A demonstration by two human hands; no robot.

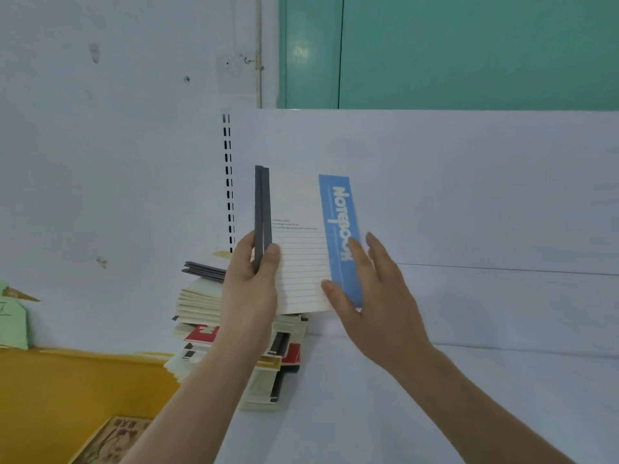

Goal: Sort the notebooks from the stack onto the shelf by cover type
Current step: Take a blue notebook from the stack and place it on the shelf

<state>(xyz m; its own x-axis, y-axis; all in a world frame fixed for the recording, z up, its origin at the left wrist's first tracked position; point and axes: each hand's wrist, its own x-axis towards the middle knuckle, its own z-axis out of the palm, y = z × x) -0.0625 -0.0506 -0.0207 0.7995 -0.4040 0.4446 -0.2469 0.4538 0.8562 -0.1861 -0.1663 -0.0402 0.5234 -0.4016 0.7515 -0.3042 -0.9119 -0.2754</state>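
A cream notebook (301,236) with a blue "Notebook" band and dark spine stands upright in mid-air above the stack (234,333). My left hand (251,286) grips it at the dark spine edge, thumb on the front cover. My right hand (365,289) lies against the blue band side, fingers straight, thumb touching the lower cover. The stack of mixed notebooks, cream, red and dark covers, sits on the white shelf (435,396) behind my left forearm, partly hidden.
A white back panel (469,195) rises behind the shelf, with a slotted upright (228,182) at its left. A yellow surface (67,390) lies lower left with an illustrated book (114,440) on it. Green card (13,323) stands far left.
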